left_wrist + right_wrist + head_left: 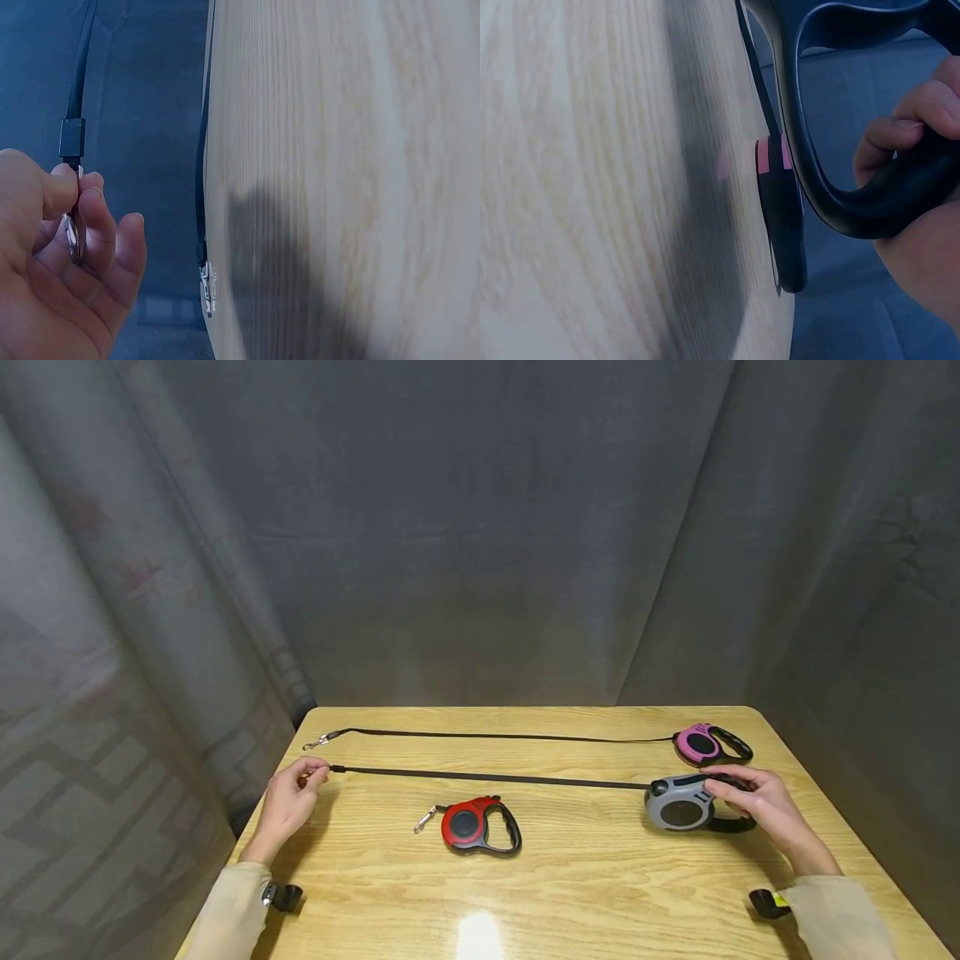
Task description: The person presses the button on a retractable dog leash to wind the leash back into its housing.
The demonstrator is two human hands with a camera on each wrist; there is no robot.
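My right hand grips the black handle of a grey retractable dog leash, held above the table at the right. From its case a black strap runs taut to the left. At the strap's other end my left hand pinches the metal clip between thumb and fingers, just below the black sleeve. A red retractable leash lies on the table between the hands, nearer the front, its strap wound in and its clip beside the case.
Along the wooden table's back lies a pink retractable leash, its strap stretched left to a metal clip. Grey curtains hang behind and at both sides. A small black camera is on the left wrist.
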